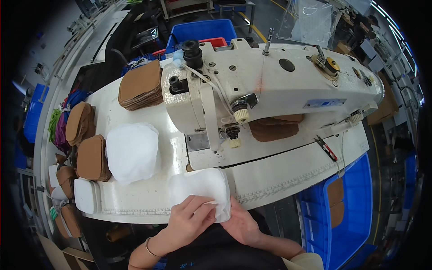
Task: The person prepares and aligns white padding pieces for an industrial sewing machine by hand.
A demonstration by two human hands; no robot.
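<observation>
My left hand has its fingers bent and pinched at the front right of a white padded square at the table's front edge. My right hand grips the same piece's right side, fingers partly hidden behind it. A larger stack of white pieces lies to the left on the white sewing table, beside brown fabric stacks. The white sewing machine stands behind the held piece, with more brown pieces under its arm. Red-handled thread snips lie to the right.
A thin white stack sits at the left front, near colored fabric bundles. A blue bin with brown pieces stands below the table's right side. Another blue bin is behind the machine. A co-worker is at the far right back.
</observation>
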